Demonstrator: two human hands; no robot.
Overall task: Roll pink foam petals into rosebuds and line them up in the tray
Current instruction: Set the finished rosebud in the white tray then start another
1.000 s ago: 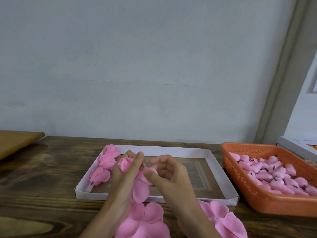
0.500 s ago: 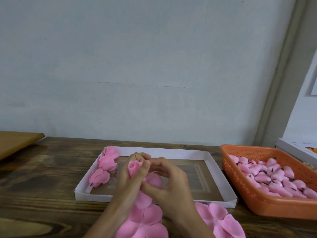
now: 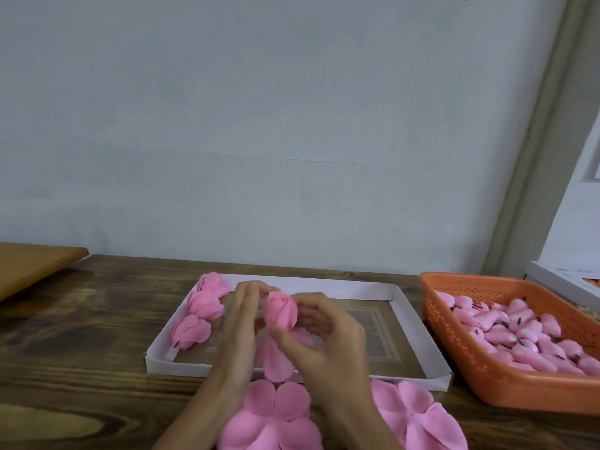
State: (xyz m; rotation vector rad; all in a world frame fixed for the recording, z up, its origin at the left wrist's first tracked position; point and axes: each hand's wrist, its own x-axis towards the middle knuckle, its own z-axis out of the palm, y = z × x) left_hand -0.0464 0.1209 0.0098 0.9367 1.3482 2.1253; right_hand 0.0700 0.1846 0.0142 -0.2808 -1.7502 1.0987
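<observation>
- Since a moment ago, the rosebud [image 3: 281,311] is looking fuller, with another petal wrapped round it, and fewer petals are dangling beneath it.
- At the bottom centre of the frame, loose petals [image 3: 269,420] are lying flat on the desk [image 3: 81,352] between the two forearms; a second petal cluster [image 3: 415,414] is lying at lower right, just in front of the tray's near wall.
- Above them, one hanging petal [image 3: 276,362] is drooping from the rosebud's base, in front of the tray's near wall.
- In the lower middle of the frame, the left hand [image 3: 240,323] is pressing nearly straight fingers against the left side of the rosebud.
- Opposite it, the right hand [image 3: 324,345] is curling round the rosebud from the right, with the thumb at its base.
- Behind the hands, the white tray [image 3: 418,339] is sitting on the desk, and three finished rosebuds [image 3: 207,303] are lying in a line along its left wall.
- At the right edge, an orange basket [image 3: 454,362] is holding many small pink pieces [image 3: 519,332].
- At far left, a wooden board [image 3: 32,264] is jutting in.
- Across the upper frame, a pale wall [image 3: 292,125] is standing behind the desk.
</observation>
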